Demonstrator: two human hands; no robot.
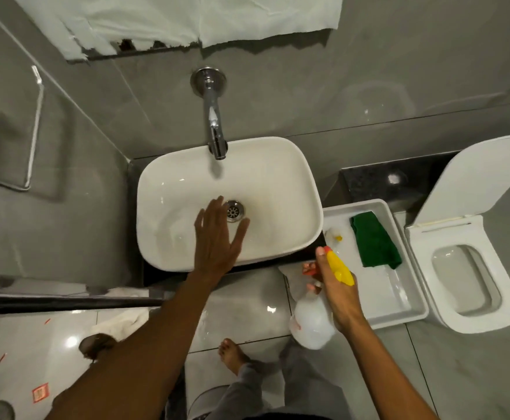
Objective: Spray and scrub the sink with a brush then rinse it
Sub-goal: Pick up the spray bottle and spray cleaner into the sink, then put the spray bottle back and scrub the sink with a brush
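A white rectangular sink (278, 177) sits below a chrome wall tap (214, 122), with a metal drain (234, 210) at its middle. My left hand (217, 234) hovers open over the basin, fingers spread just left of the drain. My right hand (335, 283) grips a translucent spray bottle (311, 322) with a yellow and orange head, held to the right of the sink in front of a white tray (399, 304). In the tray lies a green cloth (375, 241) and a small clear item with a yellow part (334, 236). I cannot make out a brush.
A white toilet (471, 277) with its lid up stands at the right. Torn white paper (172, 22) hangs on the grey wall above the tap. A glass panel (32, 122) is at the left. My bare feet (232, 356) stand on glossy floor tiles.
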